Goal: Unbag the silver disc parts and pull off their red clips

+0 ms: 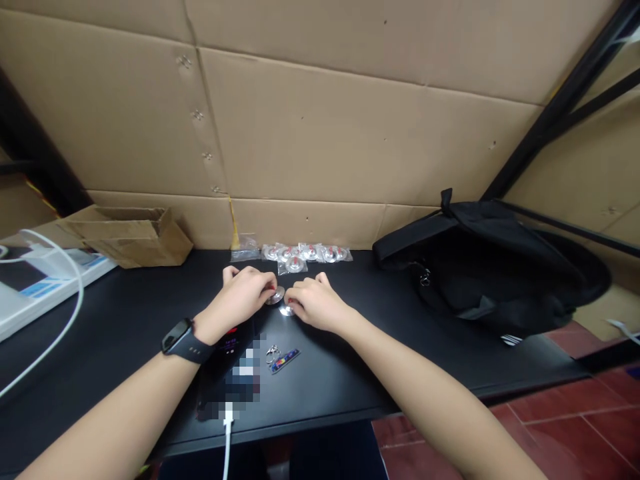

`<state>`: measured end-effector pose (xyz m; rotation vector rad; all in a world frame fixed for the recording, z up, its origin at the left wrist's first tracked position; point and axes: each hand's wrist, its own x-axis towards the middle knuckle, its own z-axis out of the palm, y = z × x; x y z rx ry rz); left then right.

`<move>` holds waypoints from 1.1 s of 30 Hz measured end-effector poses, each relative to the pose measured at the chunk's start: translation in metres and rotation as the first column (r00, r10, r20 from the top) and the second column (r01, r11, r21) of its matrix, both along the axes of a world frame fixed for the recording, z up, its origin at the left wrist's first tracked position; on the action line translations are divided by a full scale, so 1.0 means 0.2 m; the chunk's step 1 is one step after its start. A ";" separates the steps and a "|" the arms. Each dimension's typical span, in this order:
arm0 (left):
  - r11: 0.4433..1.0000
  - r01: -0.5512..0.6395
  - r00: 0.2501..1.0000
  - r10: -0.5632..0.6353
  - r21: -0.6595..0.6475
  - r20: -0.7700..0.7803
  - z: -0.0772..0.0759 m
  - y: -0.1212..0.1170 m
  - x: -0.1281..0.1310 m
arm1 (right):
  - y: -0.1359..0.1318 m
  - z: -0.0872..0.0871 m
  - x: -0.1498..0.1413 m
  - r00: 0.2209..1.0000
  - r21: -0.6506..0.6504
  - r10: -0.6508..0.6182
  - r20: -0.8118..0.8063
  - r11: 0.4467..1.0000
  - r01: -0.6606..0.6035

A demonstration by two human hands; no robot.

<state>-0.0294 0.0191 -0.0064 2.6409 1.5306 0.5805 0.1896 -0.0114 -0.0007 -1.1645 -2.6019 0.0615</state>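
Observation:
My left hand [245,293], with a black smartwatch [184,340] on its wrist, is curled with its fingertips on a small round silver disc [275,295] on the black table [125,320]. Close beside it, my right hand [314,302] is also curled and pinches a second small silver disc [286,311] against the tabletop. The two hands almost touch. Just behind them lies a row of several small clear bags [305,253] holding similar silver parts.
A phone [235,367] with a white charging cable [228,433] lies under my left forearm, next to a small keychain tag [284,361]. A black backpack [480,267] sits at the right, an open cardboard box [130,235] at the left, cardboard walls behind.

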 end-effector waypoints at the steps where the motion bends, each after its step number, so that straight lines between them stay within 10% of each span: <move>1: 1.000 -0.006 1.000 0.006 -0.002 0.004 0.00 0.00 0.00 | 0.01 0.00 0.01 1.000 -0.004 -0.008 -0.030 1.000 0.008; 13: 0.983 -0.036 0.935 0.097 -0.181 0.340 0.08 -0.03 0.04 | 0.11 -0.07 0.04 0.635 -0.227 -0.175 -0.752 0.974 -0.001; 25: 0.982 0.046 0.886 0.045 -0.185 0.462 0.06 -0.05 0.09 | 0.06 -0.08 -0.02 0.358 -0.534 -0.428 -0.830 0.795 -0.288; 33: 0.981 0.019 0.900 0.066 -0.191 0.431 0.07 -0.05 0.09 | 0.05 -0.04 0.00 0.328 -0.554 -0.447 -0.832 0.709 -0.437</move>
